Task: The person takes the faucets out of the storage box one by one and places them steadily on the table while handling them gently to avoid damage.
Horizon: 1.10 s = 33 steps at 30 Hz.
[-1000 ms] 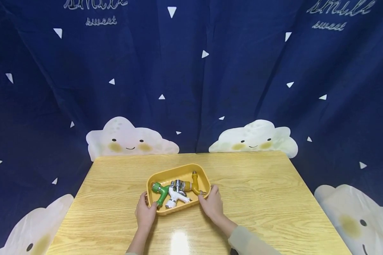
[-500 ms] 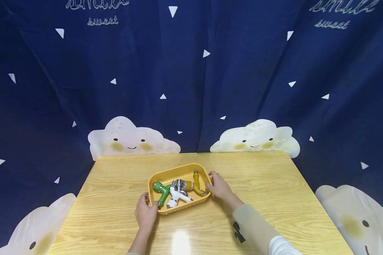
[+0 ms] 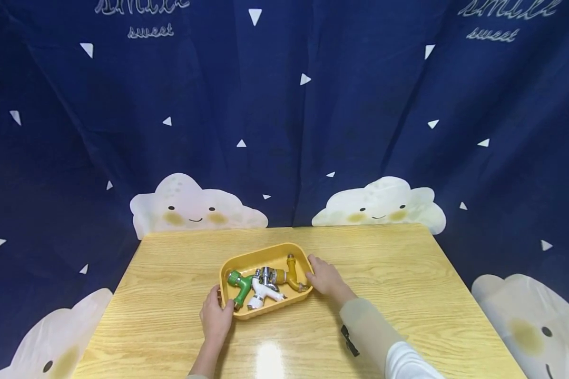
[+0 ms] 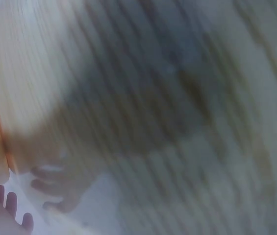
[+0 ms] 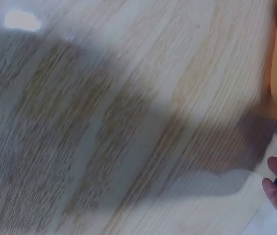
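A yellow plastic tray (image 3: 246,259) lies slanted on the wooden table. Inside it are a green tap (image 3: 242,287), a white tap (image 3: 264,292), a chrome tap (image 3: 266,275) partly covered by its neighbours, and a mustard-yellow tap (image 3: 291,275). My left hand (image 3: 216,316) grips the tray's near left corner, thumb over the rim and fingers along the outer wall. At the right end, my right hand (image 3: 328,278) holds the rim, its thumb reaching inside and its fingers outside. Each wrist view catches only part of a hand and an orange strip of tray wall.
The pale wooden table (image 3: 384,273) extends around the tray, with a bright light reflection near its front. Behind it hangs a dark blue curtain (image 3: 275,105) printed with clouds and triangles. A black strap hangs beneath the right sleeve (image 3: 365,321).
My right hand has shifted from the tray's near right corner up along its right end, lifting off slightly and closing back on the rim. Left hand, tray and taps stay almost unmoved.
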{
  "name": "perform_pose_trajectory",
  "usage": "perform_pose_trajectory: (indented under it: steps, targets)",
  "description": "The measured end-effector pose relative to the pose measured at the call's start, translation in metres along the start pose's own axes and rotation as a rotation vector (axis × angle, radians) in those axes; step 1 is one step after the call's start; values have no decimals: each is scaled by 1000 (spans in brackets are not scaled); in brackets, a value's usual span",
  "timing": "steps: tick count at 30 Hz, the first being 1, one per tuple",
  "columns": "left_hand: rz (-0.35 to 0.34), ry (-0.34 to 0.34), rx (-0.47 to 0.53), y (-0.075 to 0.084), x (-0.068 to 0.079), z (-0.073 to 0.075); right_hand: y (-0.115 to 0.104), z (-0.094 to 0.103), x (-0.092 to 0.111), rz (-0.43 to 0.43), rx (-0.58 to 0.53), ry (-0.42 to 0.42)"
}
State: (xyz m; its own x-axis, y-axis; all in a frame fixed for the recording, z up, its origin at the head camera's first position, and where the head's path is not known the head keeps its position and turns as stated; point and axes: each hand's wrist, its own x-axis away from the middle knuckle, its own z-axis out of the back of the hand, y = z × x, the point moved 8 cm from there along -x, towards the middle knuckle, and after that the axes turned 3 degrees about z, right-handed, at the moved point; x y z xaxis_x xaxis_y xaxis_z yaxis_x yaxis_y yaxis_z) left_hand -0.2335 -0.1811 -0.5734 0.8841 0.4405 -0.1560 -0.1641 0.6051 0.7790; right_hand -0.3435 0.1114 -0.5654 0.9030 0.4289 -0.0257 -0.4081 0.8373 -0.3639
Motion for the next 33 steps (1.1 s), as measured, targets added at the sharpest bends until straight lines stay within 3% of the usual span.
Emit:
perform_pose_trajectory:
  steps: [8,20,33]
  targets:
    - [-68,-60,-103,-3,-5,0,-3,-3,6,-45,14,-1]
    - [-178,-141,-299,-5,-14,4,-17,-7,25,-107,14,76]
    - [-292,-113,-334,-9,-22,20,-38,-10,36,-132,8,140]
